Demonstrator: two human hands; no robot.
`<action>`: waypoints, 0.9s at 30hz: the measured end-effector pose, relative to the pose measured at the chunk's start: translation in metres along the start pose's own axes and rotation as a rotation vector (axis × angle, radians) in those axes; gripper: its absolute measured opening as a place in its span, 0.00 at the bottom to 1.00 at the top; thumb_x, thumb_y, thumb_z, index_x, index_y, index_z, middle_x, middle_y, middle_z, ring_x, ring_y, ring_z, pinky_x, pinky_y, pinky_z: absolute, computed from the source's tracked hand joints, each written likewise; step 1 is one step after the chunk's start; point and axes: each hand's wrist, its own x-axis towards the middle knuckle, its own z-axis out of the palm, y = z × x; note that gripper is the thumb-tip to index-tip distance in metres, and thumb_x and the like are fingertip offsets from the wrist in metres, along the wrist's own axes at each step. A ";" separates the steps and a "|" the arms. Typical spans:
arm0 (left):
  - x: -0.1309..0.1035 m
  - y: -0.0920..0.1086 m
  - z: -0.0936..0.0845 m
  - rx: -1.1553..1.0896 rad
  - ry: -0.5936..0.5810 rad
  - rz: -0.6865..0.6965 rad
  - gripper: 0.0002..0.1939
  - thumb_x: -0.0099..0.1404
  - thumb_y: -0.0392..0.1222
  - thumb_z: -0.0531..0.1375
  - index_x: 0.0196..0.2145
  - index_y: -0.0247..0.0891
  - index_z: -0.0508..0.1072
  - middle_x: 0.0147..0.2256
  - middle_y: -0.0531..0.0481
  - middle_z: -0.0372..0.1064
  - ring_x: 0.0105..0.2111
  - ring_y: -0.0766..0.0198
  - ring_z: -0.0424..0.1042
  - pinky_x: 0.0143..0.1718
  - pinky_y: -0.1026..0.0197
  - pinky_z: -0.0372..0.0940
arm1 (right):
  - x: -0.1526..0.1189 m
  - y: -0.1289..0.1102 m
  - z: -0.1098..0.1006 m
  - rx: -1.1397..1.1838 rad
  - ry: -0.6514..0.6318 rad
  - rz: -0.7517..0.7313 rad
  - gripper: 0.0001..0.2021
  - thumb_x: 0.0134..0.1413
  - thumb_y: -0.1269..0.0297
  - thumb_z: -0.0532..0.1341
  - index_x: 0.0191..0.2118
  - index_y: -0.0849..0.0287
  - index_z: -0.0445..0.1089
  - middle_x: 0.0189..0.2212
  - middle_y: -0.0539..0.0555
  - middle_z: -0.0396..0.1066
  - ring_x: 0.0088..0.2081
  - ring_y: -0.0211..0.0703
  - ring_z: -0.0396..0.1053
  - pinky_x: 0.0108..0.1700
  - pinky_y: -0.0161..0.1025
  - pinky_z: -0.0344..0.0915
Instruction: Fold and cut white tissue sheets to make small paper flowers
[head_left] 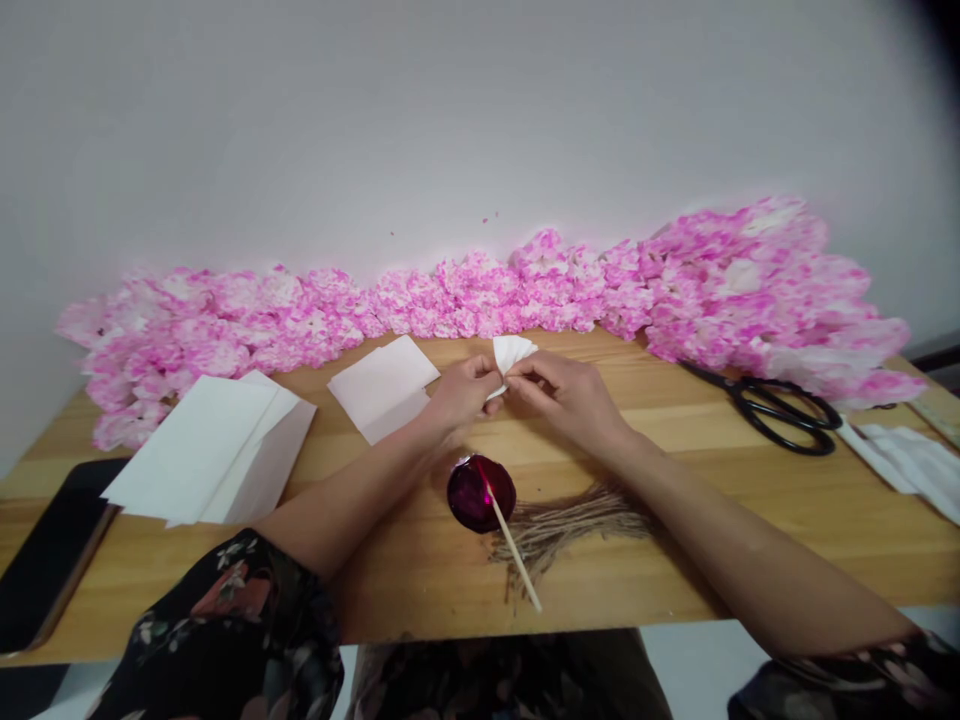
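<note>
Here we see the left hand [466, 390] and right hand [568, 400] pinching the pleated white paper [512, 351] just beyond the dark-red dish [466, 500], whose jutting stick [514, 550] we could snag by drawing back low, spilling its contents.

Rear of the brown wooden surface [615, 595]: pink-and-white ruffled flowers [480, 290]; before them, pleated white paper [511, 351]; left, flat black phone [56, 555] beside rectangular white sheets [202, 440]; front centre, round dark-red dish [466, 500] with brown fibrous strands [570, 525] rightward; right, black looped scissors [737, 390].
</note>
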 end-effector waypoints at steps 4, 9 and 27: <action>-0.001 0.001 -0.003 0.003 -0.135 -0.081 0.07 0.63 0.36 0.61 0.30 0.35 0.65 0.22 0.58 0.64 0.13 0.80 0.56 0.15 0.72 0.43 | 0.000 0.005 0.000 -0.098 0.017 -0.183 0.07 0.63 0.66 0.59 0.35 0.58 0.74 0.36 0.54 0.74 0.36 0.40 0.70 0.36 0.36 0.61; -0.001 0.002 -0.004 -0.062 -0.245 -0.123 0.04 0.62 0.32 0.60 0.34 0.35 0.67 0.21 0.58 0.64 0.12 0.79 0.54 0.13 0.72 0.40 | 0.002 0.003 -0.006 -0.316 0.018 -0.381 0.10 0.64 0.67 0.56 0.32 0.56 0.72 0.39 0.52 0.77 0.39 0.43 0.67 0.37 0.38 0.60; 0.006 -0.008 -0.009 0.463 -0.067 0.102 0.05 0.60 0.32 0.60 0.27 0.35 0.68 0.20 0.56 0.67 0.18 0.74 0.67 0.18 0.73 0.63 | 0.001 0.029 0.004 -0.119 -0.136 -0.136 0.09 0.66 0.63 0.54 0.36 0.58 0.68 0.31 0.55 0.71 0.36 0.47 0.64 0.38 0.41 0.58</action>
